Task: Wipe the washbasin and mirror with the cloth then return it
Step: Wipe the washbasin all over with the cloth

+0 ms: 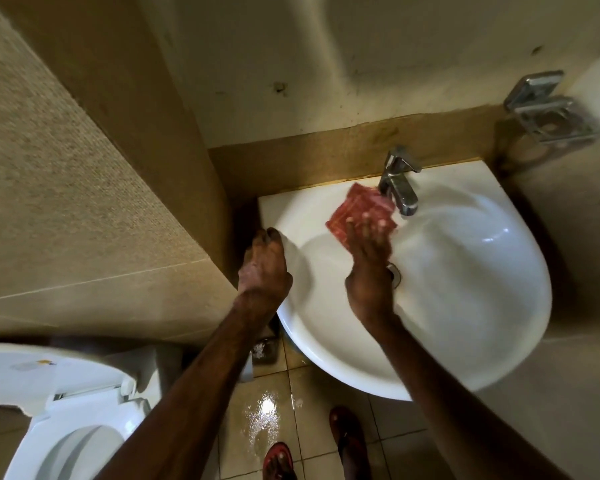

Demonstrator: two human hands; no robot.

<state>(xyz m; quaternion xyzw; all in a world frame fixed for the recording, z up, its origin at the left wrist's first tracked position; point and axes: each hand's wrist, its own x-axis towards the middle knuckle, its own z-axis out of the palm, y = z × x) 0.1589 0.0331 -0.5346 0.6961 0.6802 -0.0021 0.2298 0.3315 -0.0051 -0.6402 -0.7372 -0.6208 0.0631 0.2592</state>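
Note:
A white washbasin (465,289) juts from the back wall. A red patterned cloth (357,209) lies against the basin's back slope, just left of the chrome tap (400,183). My right hand (369,268) presses the cloth with spread fingers; the hand is motion-blurred. My left hand (264,265) rests on the basin's left rim, fingers curled over the edge, with nothing in it. The drain (394,273) peeks out beside my right wrist. No mirror is in view.
A toilet with its lid up (59,393) stands at the lower left. A metal soap holder (551,109) is fixed on the wall at the upper right. The tiled floor (267,410) below is wet. My feet in red sandals (279,462) stand under the basin.

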